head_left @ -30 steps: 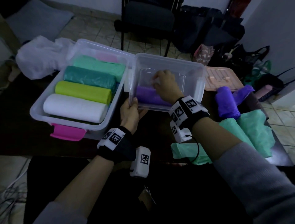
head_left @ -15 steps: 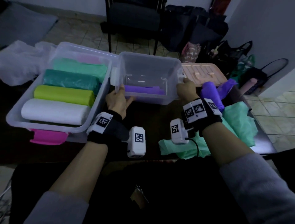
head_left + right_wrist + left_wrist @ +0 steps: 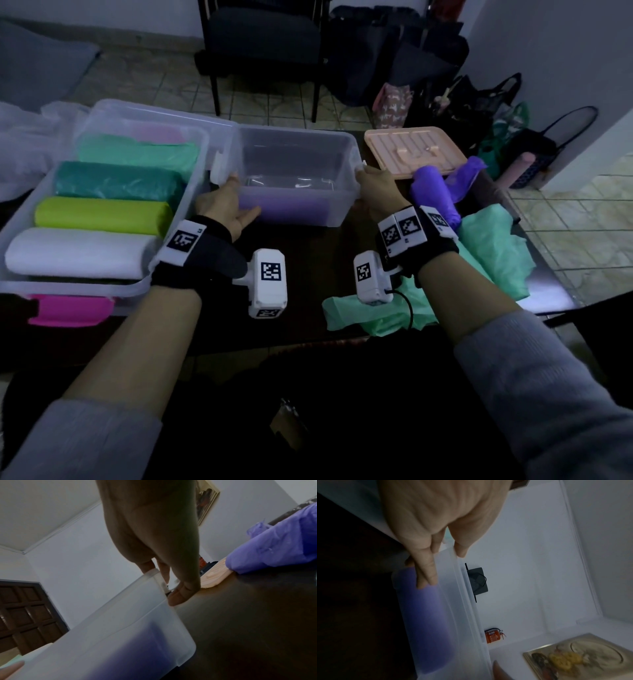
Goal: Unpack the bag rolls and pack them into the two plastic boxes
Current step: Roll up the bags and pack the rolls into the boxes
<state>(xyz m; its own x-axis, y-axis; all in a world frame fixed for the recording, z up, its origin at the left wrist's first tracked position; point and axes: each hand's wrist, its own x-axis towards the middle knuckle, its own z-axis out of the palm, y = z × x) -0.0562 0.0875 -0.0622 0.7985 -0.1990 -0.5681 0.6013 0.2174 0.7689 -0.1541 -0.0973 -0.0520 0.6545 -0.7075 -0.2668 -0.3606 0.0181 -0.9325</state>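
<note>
A small clear box (image 3: 294,161) stands mid-table with one purple roll (image 3: 284,209) lying along its near wall. My left hand (image 3: 224,204) grips the box's left end, thumb over the rim (image 3: 458,566) and fingers (image 3: 426,574) on the outer wall over the purple roll (image 3: 423,622). My right hand (image 3: 376,190) grips the right end, its fingertips (image 3: 178,596) curled at the rim of the box (image 3: 128,628). A large clear box (image 3: 205,144) at the left holds white (image 3: 75,253), lime (image 3: 99,216), teal (image 3: 116,180), mint and pink rolls.
A peach lid (image 3: 414,150) lies right of the small box, with a loose purple roll (image 3: 433,192) and crumpled mint green bags (image 3: 493,250) nearer me. White plastic wrapping (image 3: 24,144) sits far left. A chair (image 3: 260,44) and bags stand beyond the table.
My right hand has left the purple roll inside the small box and taken hold of the box's right end. The box, tipped towards me before, now sits level.
</note>
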